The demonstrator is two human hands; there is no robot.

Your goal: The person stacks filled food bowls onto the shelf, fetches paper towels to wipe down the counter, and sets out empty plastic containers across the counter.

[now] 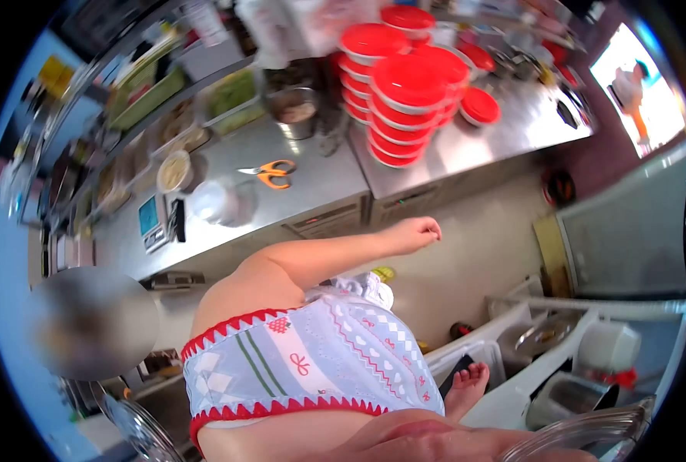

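Over the floor beside the steel counter (320,185), my left hand (416,235) hangs with its fingers curled in and nothing visible in it. My right hand (467,389) is lower in the view, its fingers loosely bent and slightly apart. A dark flat object (456,371) lies just behind it, near a white bin; whether they touch is unclear. I wear a light blue apron (304,362) with red trim. Orange-handled scissors (272,174) lie on the counter, up and left of my left hand.
Red-lidded bowls (411,81) stand in stacks on the right counter. Food trays (231,96), a metal pot (294,112) and a scale (152,219) are at left. Metal pots (570,400) sit on a rack at lower right. A person (632,92) is beyond the doorway; a blurred round patch (93,323) is at left.
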